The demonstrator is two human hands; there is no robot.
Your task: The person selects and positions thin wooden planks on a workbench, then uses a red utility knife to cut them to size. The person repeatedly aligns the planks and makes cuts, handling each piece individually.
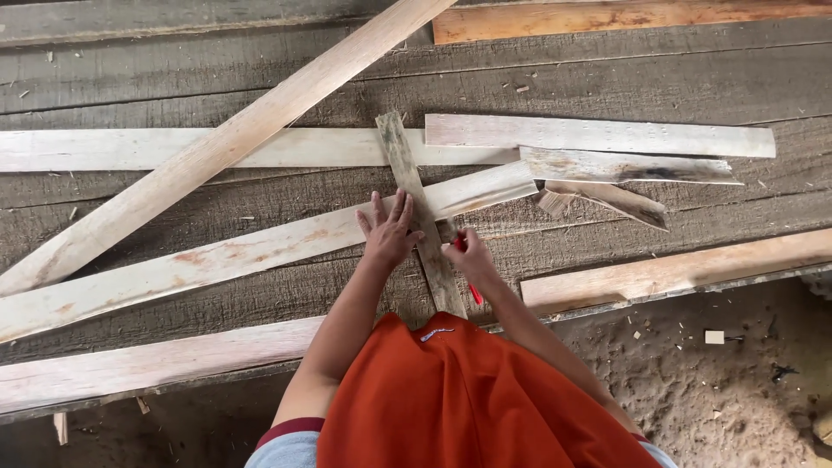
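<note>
At lower centre, the right hand (469, 252) grips a red pencil (473, 290) beside a grey wooden strip (416, 204). The left hand (389, 230) lies flat, fingers spread, pressing that strip across a pale plank (217, 260). Beyond, toward the upper frame, more planks (598, 136) lie scattered.

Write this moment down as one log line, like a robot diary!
left hand: flat on narrow grey slat | right hand: holds red pencil at slat edge | slat lies across long pale board
</note>
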